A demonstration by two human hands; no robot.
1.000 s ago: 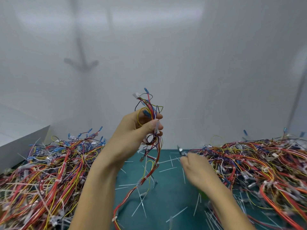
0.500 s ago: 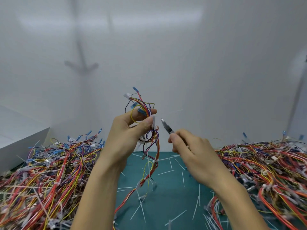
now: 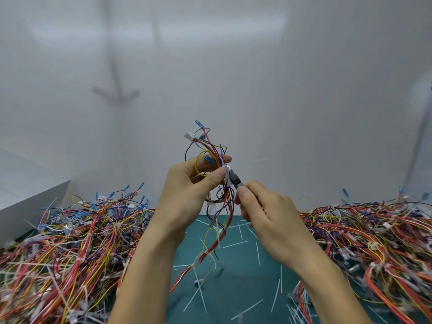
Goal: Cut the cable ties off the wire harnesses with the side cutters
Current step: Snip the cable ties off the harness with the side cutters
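Note:
My left hand (image 3: 187, 195) holds a wire harness (image 3: 210, 155) up in front of me, thumb and fingers pinching its red, yellow and purple wires. Its tail hangs down to the green mat. A white cable tie (image 3: 226, 172) sits on the bundle just beside my thumb tip. My right hand (image 3: 264, 211) grips the side cutters (image 3: 234, 179), and their metal jaws touch that tie. The cutter handles are hidden inside my fist.
A big heap of harnesses (image 3: 70, 249) lies on the left and another heap (image 3: 374, 242) on the right. Cut white tie pieces (image 3: 236, 244) are scattered on the green mat (image 3: 245, 277) between them. A white box (image 3: 28, 204) stands at far left.
My right hand rose from the mat with the side cutters and brought the jaws up to the tie beside my left thumb. My left hand kept the harness raised.

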